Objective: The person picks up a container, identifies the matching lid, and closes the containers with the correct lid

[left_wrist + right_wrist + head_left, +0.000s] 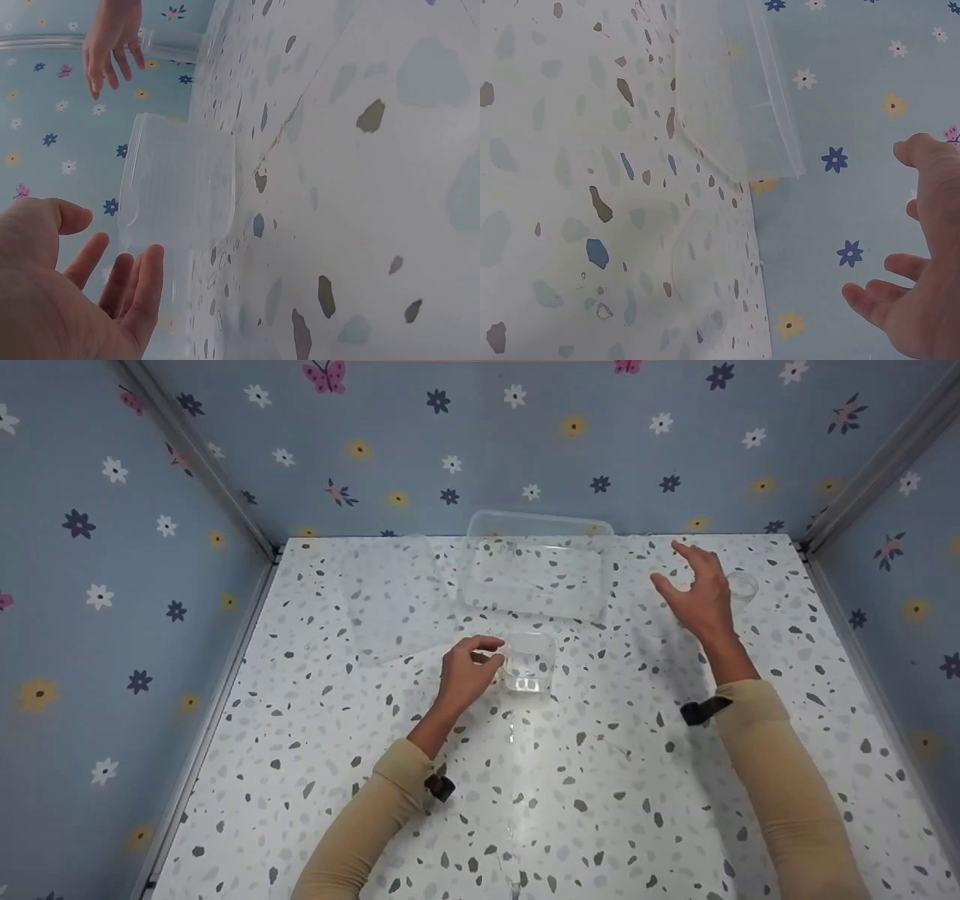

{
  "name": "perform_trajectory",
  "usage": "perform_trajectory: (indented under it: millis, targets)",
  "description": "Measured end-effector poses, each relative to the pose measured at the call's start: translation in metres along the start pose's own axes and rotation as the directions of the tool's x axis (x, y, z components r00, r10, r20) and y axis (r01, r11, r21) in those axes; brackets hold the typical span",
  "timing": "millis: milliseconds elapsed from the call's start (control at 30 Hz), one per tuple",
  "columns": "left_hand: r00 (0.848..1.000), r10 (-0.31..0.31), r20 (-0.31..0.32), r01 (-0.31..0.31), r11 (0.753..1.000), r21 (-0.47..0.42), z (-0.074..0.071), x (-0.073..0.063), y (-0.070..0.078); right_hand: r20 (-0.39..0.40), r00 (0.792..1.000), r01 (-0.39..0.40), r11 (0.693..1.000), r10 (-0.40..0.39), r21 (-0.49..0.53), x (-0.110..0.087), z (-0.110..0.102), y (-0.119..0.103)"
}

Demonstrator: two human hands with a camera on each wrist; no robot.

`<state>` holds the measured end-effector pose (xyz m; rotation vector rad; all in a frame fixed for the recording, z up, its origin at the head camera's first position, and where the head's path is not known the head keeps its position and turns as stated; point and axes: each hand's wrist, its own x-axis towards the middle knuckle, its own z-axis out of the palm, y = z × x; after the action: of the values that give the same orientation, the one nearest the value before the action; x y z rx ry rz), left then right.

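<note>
A small clear plastic container [530, 682] with a squarish rim stands on the speckled table in front of a larger tub. My left hand [470, 671] is at its left side, fingers and thumb loosely bent and parted. In the left wrist view that hand [97, 292] shows a gap between thumb and fingers, with the small container [180, 184] just beyond the fingertips; whether they touch it I cannot tell. My right hand [701, 596] hovers at the far right, thumb and fingers spread around nothing. Beside it lies a small round clear piece [742, 586], partly hidden by the hand.
A large clear rectangular tub [534, 611] stands by the back wall. To its left lies a big flat clear sheet, perhaps a lid [397, 600]. Flower-patterned panels [510, 442] enclose the table at the back and both sides.
</note>
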<state>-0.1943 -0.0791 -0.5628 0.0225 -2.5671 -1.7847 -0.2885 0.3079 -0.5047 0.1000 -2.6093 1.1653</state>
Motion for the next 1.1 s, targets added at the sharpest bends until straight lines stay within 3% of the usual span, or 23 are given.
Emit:
perform_trajectory:
  millis: [467, 800, 1100]
  targets:
    - [0.999, 0.010, -0.031, -0.010, 1.000, 0.014, -0.016, 0.001, 0.003, -0.003, 1.000, -0.017, 0.997, 0.017, -0.076, -0.003, 0.015, 0.012]
    - [0.999, 0.009, -0.053, -0.008, 1.000, 0.006, -0.024, 0.004, 0.004, 0.071, 0.995, -0.060, 0.991, 0.069, -0.119, -0.010, 0.023, 0.028]
    - [0.998, 0.014, -0.057, -0.013, 1.000, 0.015, -0.025, 0.004, 0.002, 0.165, 0.975, -0.123, 0.980, 0.149, -0.159, -0.017, 0.024, 0.032]
